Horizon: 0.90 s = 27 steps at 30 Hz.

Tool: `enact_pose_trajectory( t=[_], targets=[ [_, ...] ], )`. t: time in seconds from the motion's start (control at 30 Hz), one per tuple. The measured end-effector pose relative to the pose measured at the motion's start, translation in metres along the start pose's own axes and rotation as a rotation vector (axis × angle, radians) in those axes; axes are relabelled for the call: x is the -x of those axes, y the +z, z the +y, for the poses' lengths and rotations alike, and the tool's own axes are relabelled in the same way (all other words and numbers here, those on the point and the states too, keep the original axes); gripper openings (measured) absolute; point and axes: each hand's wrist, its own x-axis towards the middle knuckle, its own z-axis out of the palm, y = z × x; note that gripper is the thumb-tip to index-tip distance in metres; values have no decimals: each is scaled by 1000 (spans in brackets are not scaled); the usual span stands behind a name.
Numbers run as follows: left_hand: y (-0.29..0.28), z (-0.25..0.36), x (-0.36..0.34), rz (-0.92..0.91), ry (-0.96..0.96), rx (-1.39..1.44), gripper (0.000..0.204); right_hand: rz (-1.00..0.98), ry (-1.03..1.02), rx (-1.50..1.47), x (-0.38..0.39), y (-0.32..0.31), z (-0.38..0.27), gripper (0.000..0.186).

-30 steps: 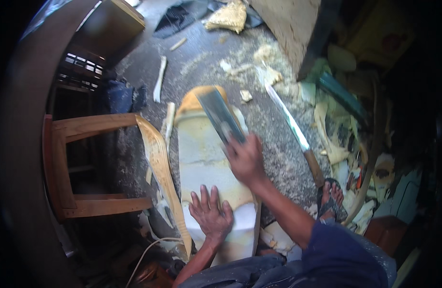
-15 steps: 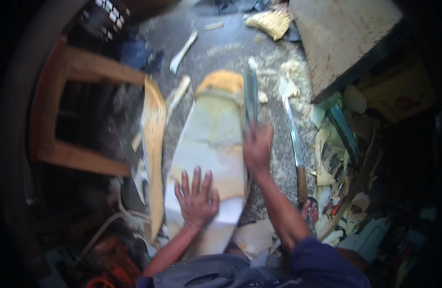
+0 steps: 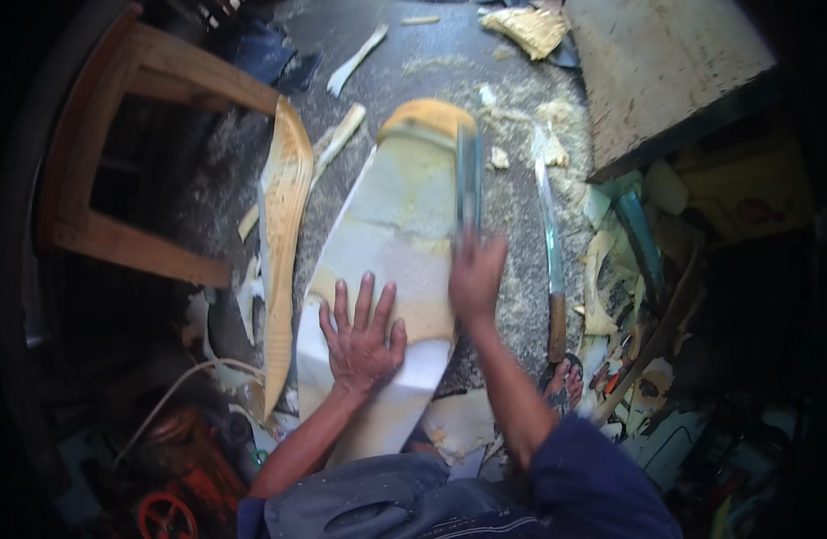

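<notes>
Foam piece: a long, pale foam piece point(image 3: 378, 216) lies in the middle, directly in front of the person. Its long axis runs near to far, tilting slightly right at the far end; the near end reaches the dark clothing point(image 3: 378, 499) on the lap.
Far end: a rounded orange foam cap point(image 3: 427, 114).
Left hand: the left hand point(image 3: 364, 349) lies palm down on the near half of the foam, fingers spread and pointing away from the person.
Right hand: the right hand point(image 3: 475, 283) is curled around the near end of a long, flat, grey-blue tool point(image 3: 469, 175), beside the foam's right edge.
Tool and edge: the tool's long axis runs near to far, almost in line with the right edge of the foam's far half. It overlaps that edge in view; blur hides whether they touch. The right hand is nearer to this edge and to the orange cap than the left.
Left side: a curved, ridged yellow foam strip point(image 3: 288, 193) stands just beside the foam piece; beyond it is a wooden frame point(image 3: 144, 251).
Right side: a long knife point(image 3: 551, 238) with a brown handle lies on the dusty floor point(image 3: 517, 296), near a sandalled foot point(image 3: 571, 382). Foam scraps point(image 3: 599, 287) are heaped farther right.
Far right: a large, greyish slab point(image 3: 669, 76).
</notes>
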Motion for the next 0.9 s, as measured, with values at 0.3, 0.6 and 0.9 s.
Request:
enact_pose_trajectory(
  t=[0.3, 0.6, 0.9],
  targets=[
    [2, -1, -2, -22, 10, -49, 68, -42, 139, -106, -3, 3, 1, 41],
    [1, -7, -47, 7, -38, -72, 67, -181, 544, -355, -11, 7, -7, 46],
    [4, -4, -76, 35, -70, -71, 66, -282, 481, -310, 8, 2, -5, 43]
  ],
)
